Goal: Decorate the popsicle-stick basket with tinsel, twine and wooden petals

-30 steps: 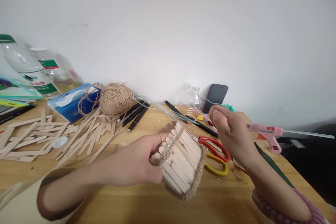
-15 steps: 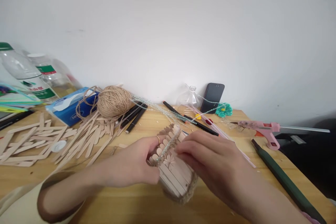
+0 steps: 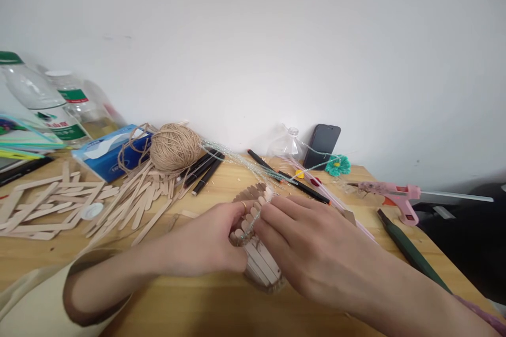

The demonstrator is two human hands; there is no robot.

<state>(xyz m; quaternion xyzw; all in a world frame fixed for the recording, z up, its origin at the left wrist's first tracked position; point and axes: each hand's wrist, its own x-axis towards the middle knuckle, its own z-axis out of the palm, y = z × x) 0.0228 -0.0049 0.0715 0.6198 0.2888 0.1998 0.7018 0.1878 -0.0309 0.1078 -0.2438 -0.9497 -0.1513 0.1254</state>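
A small basket made of popsicle sticks (image 3: 259,263) lies tilted on the wooden table (image 3: 190,305) in front of me. My left hand (image 3: 205,245) grips its rim from the left, fingers curled round the stick tops. My right hand (image 3: 312,250) lies over the basket from the right, its fingertips pinching a thin glittery silver-green cord (image 3: 253,221) against the rim. The cord runs back across the table towards the far wall. Most of the basket is hidden under my right hand.
A ball of jute twine (image 3: 174,147), loose popsicle sticks (image 3: 118,202), black pens (image 3: 205,171), a blue tissue pack (image 3: 106,155) and plastic bottles (image 3: 43,108) lie left. A phone (image 3: 322,145), teal flower (image 3: 337,165), pink glue gun (image 3: 399,195) and dark green rod (image 3: 411,253) lie right.
My right hand came down from pulling the cord in the air and now lies on the basket, covering it and the scissors. My left hand has kept its hold.
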